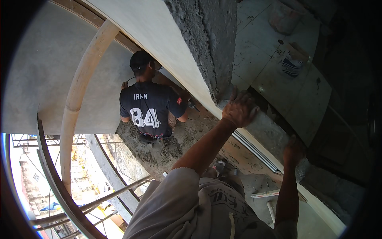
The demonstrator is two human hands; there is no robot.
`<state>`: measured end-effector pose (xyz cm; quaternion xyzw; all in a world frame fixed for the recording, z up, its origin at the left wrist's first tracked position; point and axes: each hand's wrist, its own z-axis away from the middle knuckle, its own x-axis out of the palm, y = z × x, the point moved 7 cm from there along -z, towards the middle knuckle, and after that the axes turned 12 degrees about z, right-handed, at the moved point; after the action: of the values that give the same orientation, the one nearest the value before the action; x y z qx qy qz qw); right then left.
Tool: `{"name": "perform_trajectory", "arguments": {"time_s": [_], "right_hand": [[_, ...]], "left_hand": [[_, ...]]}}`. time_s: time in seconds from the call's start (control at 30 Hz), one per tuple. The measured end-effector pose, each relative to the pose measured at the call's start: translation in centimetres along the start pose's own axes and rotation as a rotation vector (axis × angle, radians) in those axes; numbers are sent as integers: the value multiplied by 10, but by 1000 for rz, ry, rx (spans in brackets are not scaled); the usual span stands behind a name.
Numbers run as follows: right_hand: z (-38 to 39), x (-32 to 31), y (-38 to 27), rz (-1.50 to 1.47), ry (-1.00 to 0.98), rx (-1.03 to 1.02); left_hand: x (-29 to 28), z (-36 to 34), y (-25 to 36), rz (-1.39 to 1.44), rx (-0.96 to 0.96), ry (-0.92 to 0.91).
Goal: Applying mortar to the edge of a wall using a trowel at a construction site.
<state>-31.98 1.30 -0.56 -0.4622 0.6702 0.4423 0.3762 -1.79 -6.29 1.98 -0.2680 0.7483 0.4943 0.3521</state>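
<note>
My left hand [238, 109] rests on the top of a rough concrete ledge [268, 125] at the foot of a plastered column [207, 44], its fingers lying across the surface. Farther along the same ledge, in dim light at right, my right hand [293, 153] grips the edge with bent fingers. Just below the ledge runs a pale grooved metal track [254, 150]. My forearms come up from the lower edge.
A co-worker [147, 105] in a dark shirt and cap crouches at centre left on rough mortar flooring [171, 149]. A bamboo pole [79, 83], curved framing [51, 159] and rails over a drop lie left. A bucket [284, 18] and bag [294, 59] stand beyond the ledge.
</note>
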Motion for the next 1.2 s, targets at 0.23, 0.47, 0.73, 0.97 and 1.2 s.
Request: {"name": "perform_trajectory", "arguments": {"time_s": [0.23, 0.47, 0.73, 0.97, 1.2], "right_hand": [[-2, -6, -2, 5, 48, -4], [0, -2, 1, -11, 7, -9], [-2, -20, -10, 75, 42, -76], [0, -21, -12, 111, 193, -135], [-2, -16, -7, 39, 94, -30]], "left_hand": [[-1, -2, 1, 0, 3, -10], [-3, -2, 2, 15, 11, 3], [-4, 0, 3, 5, 24, 32], [-4, -1, 5, -2, 33, 47], [-2, 0, 3, 9, 25, 42]]}}
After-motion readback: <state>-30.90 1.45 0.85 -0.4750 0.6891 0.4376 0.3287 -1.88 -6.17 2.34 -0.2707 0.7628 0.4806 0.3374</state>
